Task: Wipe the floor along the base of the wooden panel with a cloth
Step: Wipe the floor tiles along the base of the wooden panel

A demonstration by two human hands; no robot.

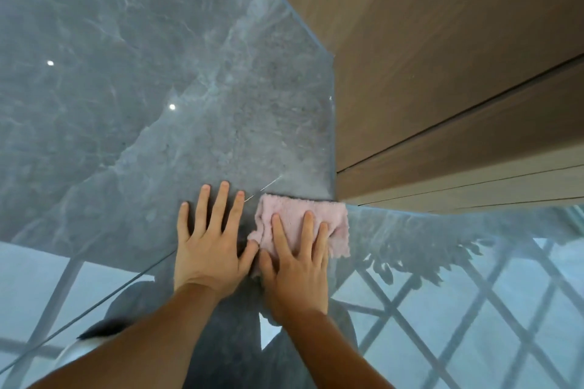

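A pink fluffy cloth (331, 218) lies flat on the glossy grey marble floor (158, 88), its far edge touching the bottom corner of the wooden panel (442, 73). My right hand (297, 262) presses down on the cloth with fingers spread over it. My left hand (211, 237) rests flat on the bare floor just left of the cloth, fingers apart and holding nothing.
The wooden panel rises along the right side, with a dark seam (458, 114) and stacked lower boards (474, 186). A dusty pale streak (303, 164) runs on the floor beside the panel base. Window bars and foliage reflect in the floor at the bottom right (458, 278).
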